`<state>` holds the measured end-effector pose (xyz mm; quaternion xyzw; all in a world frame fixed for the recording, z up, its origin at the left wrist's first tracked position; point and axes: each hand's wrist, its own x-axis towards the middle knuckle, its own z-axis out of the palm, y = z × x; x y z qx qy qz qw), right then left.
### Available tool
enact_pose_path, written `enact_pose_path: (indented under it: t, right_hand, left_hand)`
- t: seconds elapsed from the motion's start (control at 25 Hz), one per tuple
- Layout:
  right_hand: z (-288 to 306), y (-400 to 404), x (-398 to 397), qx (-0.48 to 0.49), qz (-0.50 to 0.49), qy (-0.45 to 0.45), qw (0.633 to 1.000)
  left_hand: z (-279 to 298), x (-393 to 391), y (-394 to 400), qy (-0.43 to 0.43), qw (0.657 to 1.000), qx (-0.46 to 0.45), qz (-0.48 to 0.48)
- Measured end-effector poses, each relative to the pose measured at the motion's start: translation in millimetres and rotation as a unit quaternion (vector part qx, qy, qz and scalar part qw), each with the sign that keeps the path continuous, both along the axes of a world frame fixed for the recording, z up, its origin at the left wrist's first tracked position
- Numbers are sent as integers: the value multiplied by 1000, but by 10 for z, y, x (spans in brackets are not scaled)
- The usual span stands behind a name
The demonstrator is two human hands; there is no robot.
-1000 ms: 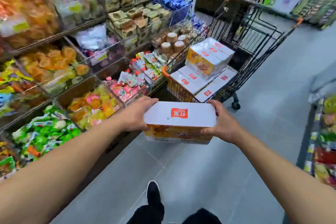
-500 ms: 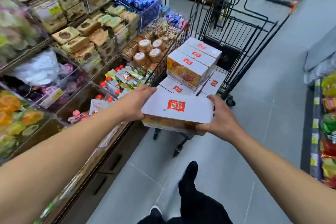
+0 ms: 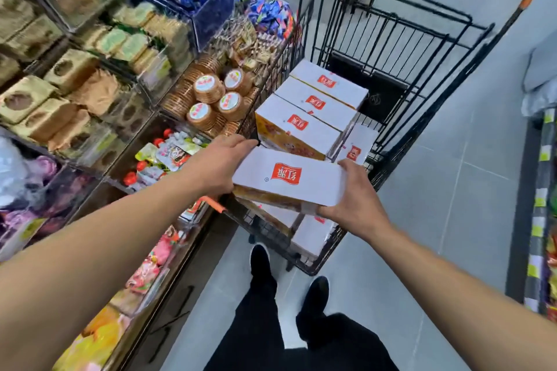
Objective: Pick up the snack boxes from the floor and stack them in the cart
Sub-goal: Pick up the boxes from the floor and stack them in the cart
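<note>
While stretching down the left side of the aisle, shelving (image 3: 99, 93) crowded with wrapped snacks, pressed right against the cart's left wall. Beside it, black wire cart (image 3: 388, 39), near end toward the feet, already loaded: three snack boxes (image 3: 304, 129) in a raised row along the left wall, flatter ones (image 3: 352, 147) at the right wall and near end. Above the cart's near edge, held snack box (image 3: 289, 181), white top up, slightly tilted, not yet set down. Left hand (image 3: 217, 169) wrapped over its left end in a firm grip; right hand (image 3: 358, 199) cupping the right end from below, fingers curled under. Likely trouble: catching the box's low corner on the near rim while lowering, or nudging the raised row and toppling it toward the right wall. Also possible: landing skewed across uneven layers, leaving a wobbly stack; little free room visible at the near end.
</note>
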<state>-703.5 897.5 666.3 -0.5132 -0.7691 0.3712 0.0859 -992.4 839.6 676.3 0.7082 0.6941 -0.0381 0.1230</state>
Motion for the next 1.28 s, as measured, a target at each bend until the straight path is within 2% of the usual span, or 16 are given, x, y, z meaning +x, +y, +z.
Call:
enact_pose_path:
  t: [0.2,0.44,0.6,0.84,1.08,1.28]
  right_hand:
    - [-352,264,-421,-35,-75,-35,996]
    - [-685,368,-886,-63,-162,-77,982]
    - [-848,437,-1079,-90,-195,-76,974]
    - [-1038,468,-1143,-96,-221,-69,968]
    - [-1017,515,-1084,-91,-175,-95,976]
    - [-866,499,-937,55,-47,-200,977]
  left_hand:
    - [-408,-383,712,23,996,-48,-71]
    - [-815,-684,1262,30,988,-66,-138]
    - [-997,-805,1427,13,988,-72,-139]
    - [-1246,-903,1422,38,988,-52,-143]
    - [-1210,-876,1285,19,995,-48,-87]
    - [-979,-707,910,-55,997,-55,7]
